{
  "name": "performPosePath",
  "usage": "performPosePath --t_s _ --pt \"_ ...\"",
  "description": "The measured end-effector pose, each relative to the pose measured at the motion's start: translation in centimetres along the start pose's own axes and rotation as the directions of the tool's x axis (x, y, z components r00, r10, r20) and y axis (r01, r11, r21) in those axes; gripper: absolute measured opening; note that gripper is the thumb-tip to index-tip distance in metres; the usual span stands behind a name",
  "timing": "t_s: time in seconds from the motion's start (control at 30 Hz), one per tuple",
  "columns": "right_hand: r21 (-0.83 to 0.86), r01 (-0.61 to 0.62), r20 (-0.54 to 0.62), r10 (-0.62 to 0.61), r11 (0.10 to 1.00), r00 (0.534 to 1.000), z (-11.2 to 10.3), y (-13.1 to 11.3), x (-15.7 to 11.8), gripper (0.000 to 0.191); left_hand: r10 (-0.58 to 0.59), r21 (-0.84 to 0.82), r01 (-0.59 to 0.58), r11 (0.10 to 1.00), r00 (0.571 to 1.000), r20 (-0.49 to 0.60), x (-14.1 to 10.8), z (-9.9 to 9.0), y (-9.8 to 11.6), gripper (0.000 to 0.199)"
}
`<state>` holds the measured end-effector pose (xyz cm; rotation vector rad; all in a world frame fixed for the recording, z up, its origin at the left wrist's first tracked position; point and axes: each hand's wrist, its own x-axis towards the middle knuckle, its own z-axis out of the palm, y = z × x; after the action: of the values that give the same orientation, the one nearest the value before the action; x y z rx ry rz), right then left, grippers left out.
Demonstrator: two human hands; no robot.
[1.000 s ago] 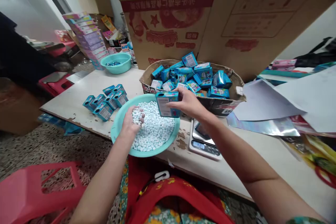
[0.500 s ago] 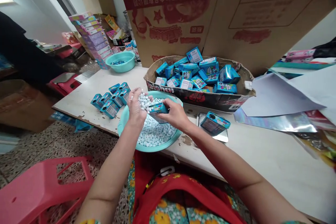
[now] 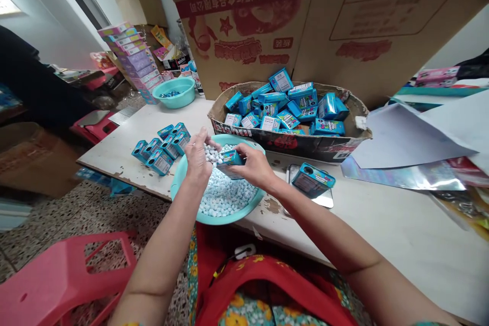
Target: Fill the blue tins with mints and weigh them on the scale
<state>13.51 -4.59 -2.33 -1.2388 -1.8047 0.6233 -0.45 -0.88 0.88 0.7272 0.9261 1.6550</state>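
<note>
My left hand [image 3: 197,155] is cupped around a heap of white candies [image 3: 213,154] above a turquoise basin [image 3: 179,175]. In my right hand [image 3: 254,165] is a small blue box [image 3: 231,159], tilted toward the candies in my left palm. Below both hands, many white candies [image 3: 225,196] fill the basin. Several blue boxes [image 3: 159,161] stand in a group left of the basin. To the right, another blue box [image 3: 313,180] rests on a scale-like tray [image 3: 327,199].
A cut-down carton [image 3: 321,148] full of blue boxes lies behind the basin, before a tall cardboard box [image 3: 244,25]. A second turquoise bowl [image 3: 179,94] sits back left. Papers [image 3: 412,135] cover the right side; a pink stool [image 3: 57,275] is lower left.
The candy heap in my left hand looks smaller, and its fingers have curled in more. My right hand still holds the box in about the same place. The view has shifted slightly.
</note>
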Motion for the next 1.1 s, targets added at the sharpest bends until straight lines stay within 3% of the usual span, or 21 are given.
performPosePath --t_s 0.47,0.77,0.9,1.1 --pt "0.017 -0.046 0.035 0.045 0.999 0.998 0.4 0.5 0.2 0.029 -0.025 0.048 0.023 0.999 0.999 0.029 0.1 0.1 0.0 0.036" --pt "0.051 -0.067 -0.005 0.067 0.996 0.998 0.5 1.2 0.1 0.028 -0.001 0.099 -0.008 0.995 0.996 0.084 0.2 0.1 0.1 0.028" --pt "0.037 -0.071 -0.028 0.072 0.997 0.997 0.6 1.3 0.0 0.029 -0.025 0.123 0.007 0.992 0.989 0.145 -0.2 0.2 -0.4 0.027" --pt "0.058 -0.058 0.055 0.055 0.997 0.997 0.9 1.1 0.1 0.026 -0.065 0.131 0.033 0.991 0.965 0.253 0.1 1.1 -0.9 0.027"
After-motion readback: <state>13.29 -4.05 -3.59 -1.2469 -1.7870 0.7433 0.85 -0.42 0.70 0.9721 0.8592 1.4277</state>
